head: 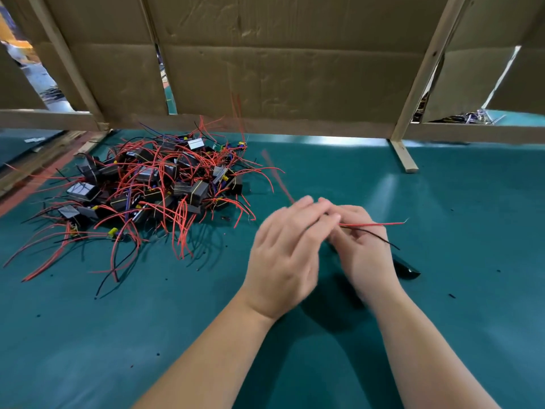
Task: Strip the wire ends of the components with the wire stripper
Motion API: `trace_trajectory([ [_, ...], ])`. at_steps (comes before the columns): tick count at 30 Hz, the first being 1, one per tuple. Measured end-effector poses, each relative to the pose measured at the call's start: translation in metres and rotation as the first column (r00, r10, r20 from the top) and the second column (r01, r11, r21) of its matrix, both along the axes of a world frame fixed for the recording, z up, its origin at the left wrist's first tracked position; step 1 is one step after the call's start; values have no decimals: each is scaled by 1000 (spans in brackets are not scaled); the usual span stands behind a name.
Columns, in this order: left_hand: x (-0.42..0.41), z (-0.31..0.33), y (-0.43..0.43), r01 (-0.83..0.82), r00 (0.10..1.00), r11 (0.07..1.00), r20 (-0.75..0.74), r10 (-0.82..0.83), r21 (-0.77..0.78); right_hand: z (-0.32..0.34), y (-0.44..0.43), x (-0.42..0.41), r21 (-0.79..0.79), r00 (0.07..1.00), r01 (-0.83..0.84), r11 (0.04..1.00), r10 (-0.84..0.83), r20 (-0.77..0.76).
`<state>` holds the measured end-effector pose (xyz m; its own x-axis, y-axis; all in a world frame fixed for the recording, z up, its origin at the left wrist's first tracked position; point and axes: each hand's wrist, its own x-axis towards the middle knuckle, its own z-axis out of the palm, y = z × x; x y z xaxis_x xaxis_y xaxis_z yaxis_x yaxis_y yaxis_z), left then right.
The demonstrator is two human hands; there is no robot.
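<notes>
Held left hand [283, 249], blurred, fingers stretched across right hand [365, 255] above the desk [442, 320]; could not tell its grip. Curled the right around the wire stripper [408, 270], red wire [374, 224] and black wire [374, 236] jutting rightward. Saw the component pile [147, 187] well apart, far left.

Smooth, glossy teal table mat [460, 208]
Matt brown cardboard panels [280, 69]; bare pale wooden battens [427, 72]; shiny black tool handle [408, 271].

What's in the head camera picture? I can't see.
The left hand and right hand meet over a green mat, a red wire and black wire poking out between them. A dark handle shows under the right hand; components lie piled left.
</notes>
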<state>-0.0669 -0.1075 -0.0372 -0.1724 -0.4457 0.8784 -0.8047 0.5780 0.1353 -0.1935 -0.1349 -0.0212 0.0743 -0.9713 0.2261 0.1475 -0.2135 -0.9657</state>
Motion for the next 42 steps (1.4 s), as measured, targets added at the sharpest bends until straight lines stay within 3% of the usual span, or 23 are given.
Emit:
trace_trajectory([
  [4, -3, 2, -2, 214, 976, 934, -14, -219, 287, 1, 6, 5, -38, 945, -18, 999, 5, -328],
  [11, 8, 2, -5, 161, 978, 824, -198, -61, 543, -1, 15, 11, 74, 984, -144, 987, 151, -96],
  [13, 15, 0, -8, 71, 990, 782, -137, 18, 619, -4, 17, 14, 92, 981, -162, 983, 170, -92],
  [16, 22, -1, -16, -81, 997, 778, 37, 75, 623, -2, 13, 11, 46, 990, -66, 997, 71, -119],
  [18, 22, 4, -20, -142, 987, 795, 147, 67, 590, 0, 8, 5, 61, 999, -14, 998, 17, -33],
  [20, 21, 11, -20, -103, 985, 810, 171, 3, 577, 3, 5, 0, 128, 994, -50, 991, 38, 98],
  [22, 20, 18, -19, -16, 990, 762, 120, -81, 647, 5, 4, -4, 182, 979, -105, 978, 70, 190],
  [25, 22, 17, -22, 124, 989, 672, -40, -139, 730, 6, 2, -6, 198, 980, -101, 975, 63, 191],
  [33, 21, 7, -14, 55, 998, 708, -44, -33, 704, 8, 3, -10, 197, 981, -18, 980, -21, 193],
  [38, 26, 5, -16, 223, 970, 717, -223, -96, 661, 11, 8, -10, 166, 986, 8, 986, -35, 162],
  [42, 29, -1, -17, 328, 911, 732, -406, -77, 597, 6, 7, -9, 66, 996, 86, 994, -83, -36],
])
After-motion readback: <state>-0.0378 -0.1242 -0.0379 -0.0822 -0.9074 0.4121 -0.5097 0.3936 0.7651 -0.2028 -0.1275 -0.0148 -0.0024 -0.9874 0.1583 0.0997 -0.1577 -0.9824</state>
